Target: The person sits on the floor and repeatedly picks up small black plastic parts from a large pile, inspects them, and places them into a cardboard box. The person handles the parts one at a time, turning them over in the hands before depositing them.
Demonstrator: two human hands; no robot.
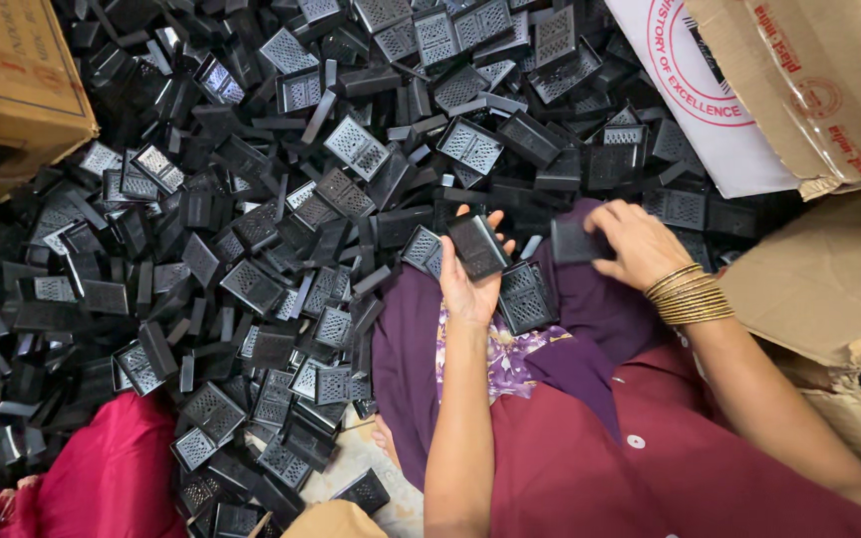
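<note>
Head view: left hand [470, 274], palm up, fingers curled around a black plastic part [477, 245] lying in it. At three o'clock from it, the right hand [638, 242], bangles [690, 297] on its wrist, pinches a second black part [570, 241] over the purple cloth [600, 304]. Another grid part [526, 296] rests on that cloth just beside the left hand. From nine to twelve o'clock spreads a heap of like parts [251, 199]. Cardboard boxes [819, 80] sit at two o'clock, another box [12, 90] at ten.

Grille pieces [251, 199] between boxes [12, 90].
</note>
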